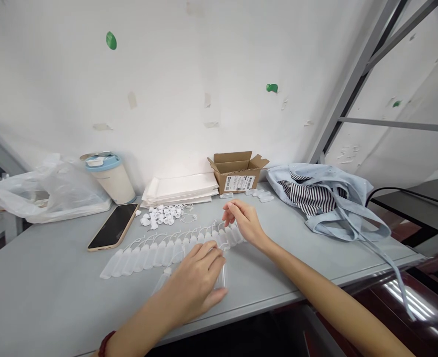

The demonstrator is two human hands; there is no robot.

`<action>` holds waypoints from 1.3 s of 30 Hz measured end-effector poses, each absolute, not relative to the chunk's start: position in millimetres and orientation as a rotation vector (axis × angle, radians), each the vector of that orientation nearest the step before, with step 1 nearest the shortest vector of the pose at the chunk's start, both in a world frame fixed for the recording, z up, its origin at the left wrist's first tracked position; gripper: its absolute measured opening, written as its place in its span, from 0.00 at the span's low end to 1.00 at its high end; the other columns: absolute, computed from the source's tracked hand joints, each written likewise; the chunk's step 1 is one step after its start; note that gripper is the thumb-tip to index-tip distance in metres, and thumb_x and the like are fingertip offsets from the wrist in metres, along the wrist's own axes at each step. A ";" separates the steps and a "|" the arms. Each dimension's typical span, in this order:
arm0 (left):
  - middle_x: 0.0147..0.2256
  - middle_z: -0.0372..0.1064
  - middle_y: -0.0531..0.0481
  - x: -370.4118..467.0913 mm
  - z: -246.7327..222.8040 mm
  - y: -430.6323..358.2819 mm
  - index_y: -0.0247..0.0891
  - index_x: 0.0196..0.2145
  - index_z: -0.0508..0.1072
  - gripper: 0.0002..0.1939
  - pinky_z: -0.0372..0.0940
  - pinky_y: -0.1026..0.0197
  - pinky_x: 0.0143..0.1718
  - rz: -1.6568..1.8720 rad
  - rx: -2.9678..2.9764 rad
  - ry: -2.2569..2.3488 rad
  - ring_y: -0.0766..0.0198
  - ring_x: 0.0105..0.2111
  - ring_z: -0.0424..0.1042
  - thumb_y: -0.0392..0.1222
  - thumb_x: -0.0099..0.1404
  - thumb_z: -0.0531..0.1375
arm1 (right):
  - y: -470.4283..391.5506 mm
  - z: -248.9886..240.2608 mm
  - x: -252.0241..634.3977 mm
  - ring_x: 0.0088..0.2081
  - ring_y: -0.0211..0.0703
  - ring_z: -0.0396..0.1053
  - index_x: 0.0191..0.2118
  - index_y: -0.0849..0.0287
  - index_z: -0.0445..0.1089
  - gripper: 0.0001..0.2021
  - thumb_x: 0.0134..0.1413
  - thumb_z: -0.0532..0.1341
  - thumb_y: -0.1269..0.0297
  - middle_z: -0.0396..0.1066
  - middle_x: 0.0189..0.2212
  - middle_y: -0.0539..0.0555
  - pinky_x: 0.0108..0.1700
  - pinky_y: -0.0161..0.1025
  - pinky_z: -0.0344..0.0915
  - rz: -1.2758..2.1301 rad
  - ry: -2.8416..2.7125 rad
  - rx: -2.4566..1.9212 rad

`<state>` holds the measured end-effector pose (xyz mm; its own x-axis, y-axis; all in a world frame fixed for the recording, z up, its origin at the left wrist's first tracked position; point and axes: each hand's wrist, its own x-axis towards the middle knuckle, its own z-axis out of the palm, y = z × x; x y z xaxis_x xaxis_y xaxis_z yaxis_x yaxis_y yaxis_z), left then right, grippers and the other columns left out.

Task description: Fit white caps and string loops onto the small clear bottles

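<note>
- In the head view, the left hand (198, 275) is reaching in from the near left with bent fingers and a spread thumb; a clear bottle (222, 277) is showing between them, mostly hidden, so I cannot tell whether the hand is gripping it.
- The right hand (245, 222) is hovering or resting at the row's right end, fingers curling inward; I cannot tell whether they are pinching anything.
- The row of capped bottles (144, 257) is lying across the middle of the table (48, 272), both hands covering parts of its right half.
- Another bottle (162, 280) is lying nearer, the left wrist hiding its lower part.
- A red bracelet (106, 343) is being cut off by the near edge.
- White caps (163, 216) are lying heaped beyond the row, their loops tangling indistinctly.
- A cardboard box (223, 184) is standing open at the far side, its inside mostly hidden; small clear bottles (266, 198) are lying beside it.
- A plastic bag (61, 191) at far left is blurring its contents.
</note>
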<state>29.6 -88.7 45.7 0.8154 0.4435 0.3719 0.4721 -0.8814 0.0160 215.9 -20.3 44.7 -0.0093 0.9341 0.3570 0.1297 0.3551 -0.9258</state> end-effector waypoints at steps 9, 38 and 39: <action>0.39 0.69 0.43 33.5 48.4 -88.8 0.37 0.38 0.68 0.08 0.63 0.49 0.45 -0.492 -2.946 -0.762 0.49 0.47 0.65 0.43 0.63 0.58 | -18.1 43.8 216.5 0.20 0.36 0.68 0.30 0.60 0.66 0.12 0.58 0.53 0.58 0.70 0.20 0.49 0.26 0.34 0.60 0.830 -1.437 -1.045; 0.39 0.76 0.45 -16.0 47.3 50.1 0.38 0.34 0.77 0.16 0.65 0.55 0.42 -0.817 -2.864 -1.600 0.52 0.41 0.72 0.46 0.60 0.51 | 51.7 14.8 292.6 0.40 0.47 0.69 0.35 0.61 0.70 0.09 0.52 0.53 0.71 0.73 0.37 0.59 0.41 0.42 0.65 0.129 -1.743 -1.472; 0.39 0.76 0.45 -17.6 44.1 48.9 0.38 0.34 0.77 0.15 0.64 0.54 0.44 -0.794 -2.873 -1.561 0.52 0.41 0.72 0.45 0.60 0.51 | 53.6 12.7 295.7 0.41 0.48 0.69 0.36 0.61 0.71 0.09 0.52 0.54 0.71 0.73 0.38 0.59 0.43 0.44 0.64 0.121 -1.760 -1.475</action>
